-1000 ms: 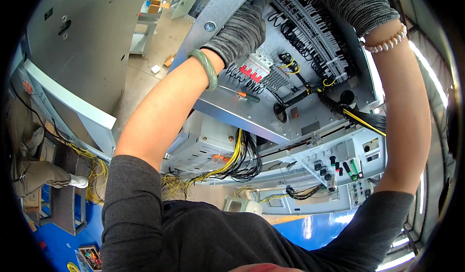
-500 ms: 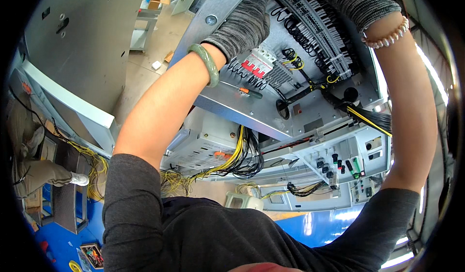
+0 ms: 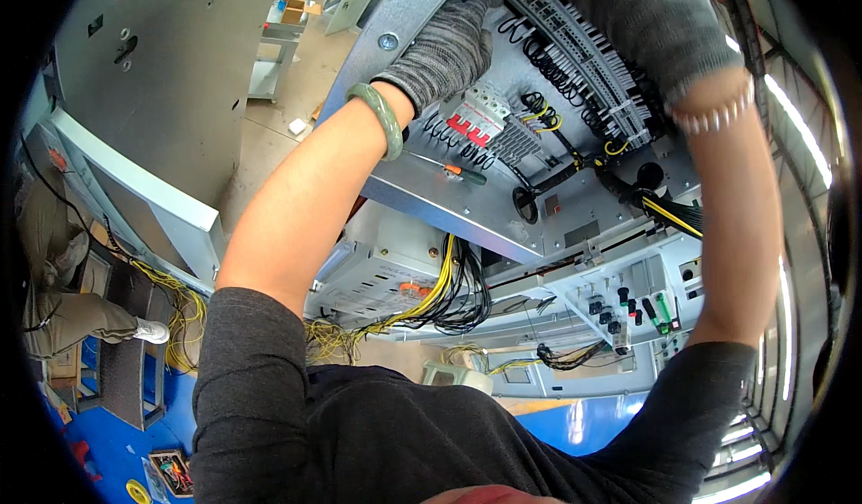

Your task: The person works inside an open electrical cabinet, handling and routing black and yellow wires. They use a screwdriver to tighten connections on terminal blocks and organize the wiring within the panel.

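Both my arms reach up to a grey electrical mounting panel [image 3: 431, 194]. My left hand [image 3: 449, 46], in a grey knit glove with a green bangle on the wrist, rests curled against the panel's upper left part, just above a row of red-lever circuit breakers [image 3: 476, 116]. My right hand [image 3: 660, 24], also gloved and with a bead bracelet on the wrist, lies over the long terminal strip [image 3: 575, 55] at the top. Its fingers are hidden. A screwdriver [image 3: 460, 173] with an orange and green handle lies on the panel below the breakers.
Black cable bundles [image 3: 628, 190] and yellow wires [image 3: 435, 293] hang below the panel. A door with switches and buttons [image 3: 628, 311] is at lower right. Another person [image 3: 54, 262] sits at far left beside loose yellow wire on a blue floor.
My right wrist has dropped a little lower over the terminal strip. My left hand shifted slightly up the panel and has stayed there.
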Motion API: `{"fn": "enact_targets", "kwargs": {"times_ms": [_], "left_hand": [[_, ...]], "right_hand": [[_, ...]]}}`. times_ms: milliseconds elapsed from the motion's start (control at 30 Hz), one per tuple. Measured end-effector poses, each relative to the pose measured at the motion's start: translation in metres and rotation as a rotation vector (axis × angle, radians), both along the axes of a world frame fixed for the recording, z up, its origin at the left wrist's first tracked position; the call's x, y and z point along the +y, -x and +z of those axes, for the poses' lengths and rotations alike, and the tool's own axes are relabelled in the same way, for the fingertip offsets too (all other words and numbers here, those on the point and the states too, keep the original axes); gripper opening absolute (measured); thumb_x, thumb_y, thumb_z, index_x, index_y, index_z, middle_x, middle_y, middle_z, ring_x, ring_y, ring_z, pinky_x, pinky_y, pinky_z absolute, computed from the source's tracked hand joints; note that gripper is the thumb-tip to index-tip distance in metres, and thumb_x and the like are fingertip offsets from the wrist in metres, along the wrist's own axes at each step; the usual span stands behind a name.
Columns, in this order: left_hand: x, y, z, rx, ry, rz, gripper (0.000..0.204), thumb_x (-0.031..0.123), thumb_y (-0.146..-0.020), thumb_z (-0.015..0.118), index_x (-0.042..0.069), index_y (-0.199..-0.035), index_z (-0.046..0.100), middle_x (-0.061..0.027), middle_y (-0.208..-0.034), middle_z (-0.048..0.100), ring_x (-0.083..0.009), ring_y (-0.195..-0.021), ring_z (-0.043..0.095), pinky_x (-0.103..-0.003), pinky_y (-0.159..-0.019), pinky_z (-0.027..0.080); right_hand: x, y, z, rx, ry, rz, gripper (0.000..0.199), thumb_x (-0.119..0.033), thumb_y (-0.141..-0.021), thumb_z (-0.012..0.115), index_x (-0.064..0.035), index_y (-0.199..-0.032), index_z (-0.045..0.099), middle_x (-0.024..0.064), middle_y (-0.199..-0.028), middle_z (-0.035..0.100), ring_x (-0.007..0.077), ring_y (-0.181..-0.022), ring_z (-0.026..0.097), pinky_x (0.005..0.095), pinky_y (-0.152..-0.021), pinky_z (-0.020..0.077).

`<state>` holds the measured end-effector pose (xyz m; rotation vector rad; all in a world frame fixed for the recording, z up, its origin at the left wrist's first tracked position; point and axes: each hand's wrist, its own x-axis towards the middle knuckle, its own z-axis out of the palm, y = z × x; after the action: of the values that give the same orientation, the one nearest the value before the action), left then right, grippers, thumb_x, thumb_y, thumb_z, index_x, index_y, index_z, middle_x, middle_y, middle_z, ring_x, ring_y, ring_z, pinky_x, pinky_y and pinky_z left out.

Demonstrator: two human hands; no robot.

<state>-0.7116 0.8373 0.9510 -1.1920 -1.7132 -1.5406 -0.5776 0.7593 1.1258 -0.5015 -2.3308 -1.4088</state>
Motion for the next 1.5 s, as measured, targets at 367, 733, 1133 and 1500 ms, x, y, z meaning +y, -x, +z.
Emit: {"fn": "enact_targets", "kwargs": {"times_ms": [367, 733, 1133, 1500], "left_hand": [[-0.085, -0.055, -0.038, 0.168, -0.307, -0.101, 0.039, 0.008, -0.084, 0.061, 0.004, -0.123, 0.057, -0.0183, -0.128, 0.058, -0.0343, -0.12, 0.055, -0.044, -0.104, 0.043], [-0.068, 0.007, -0.008, 0.209, -0.268, 0.405, 0.082, 0.031, -0.084, 0.073, 0.002, -0.148, 0.031, -0.0227, -0.145, 0.043, -0.0371, -0.134, 0.043, -0.043, -0.113, 0.035], [-0.071, 0.008, -0.002, 0.067, -0.155, 0.349, 0.084, 0.042, -0.087, 0.069, 0.003, -0.149, 0.027, -0.0281, -0.133, 0.052, -0.0399, -0.12, 0.056, -0.045, -0.098, 0.048], [-0.07, 0.006, -0.002, -0.008, -0.106, 0.368, 0.083, 0.047, -0.086, 0.067, 0.006, -0.147, 0.029, -0.0278, -0.121, 0.06, -0.0411, -0.099, 0.067, -0.048, -0.084, 0.055]], "right_hand": [[0.131, -0.031, -0.146, 0.406, 1.409, 0.663, 0.033, -0.029, -0.1, 0.05, -0.0018, -0.116, 0.06, 0.0128, -0.079, 0.063, 0.0236, -0.067, 0.062, 0.0368, -0.066, 0.0512], [0.11, 0.015, -0.194, 0.687, 2.04, 0.776, 0.047, -0.047, -0.099, 0.052, -0.0036, -0.115, 0.059, 0.0047, -0.081, 0.059, 0.01, -0.053, 0.055, 0.0242, -0.038, 0.0426], [0.131, 0.125, -0.181, 0.578, 1.457, 0.796, 0.038, -0.034, -0.093, 0.053, 0.0027, -0.098, 0.062, 0.0233, -0.084, 0.065, 0.0386, -0.081, 0.065, 0.0461, -0.077, 0.0512], [0.123, 0.132, -0.187, 0.807, 1.991, 0.765, 0.079, -0.07, -0.096, 0.031, 0.0031, -0.104, 0.061, 0.0189, -0.083, 0.067, 0.025, -0.077, 0.066, 0.0369, -0.067, 0.054]]}}
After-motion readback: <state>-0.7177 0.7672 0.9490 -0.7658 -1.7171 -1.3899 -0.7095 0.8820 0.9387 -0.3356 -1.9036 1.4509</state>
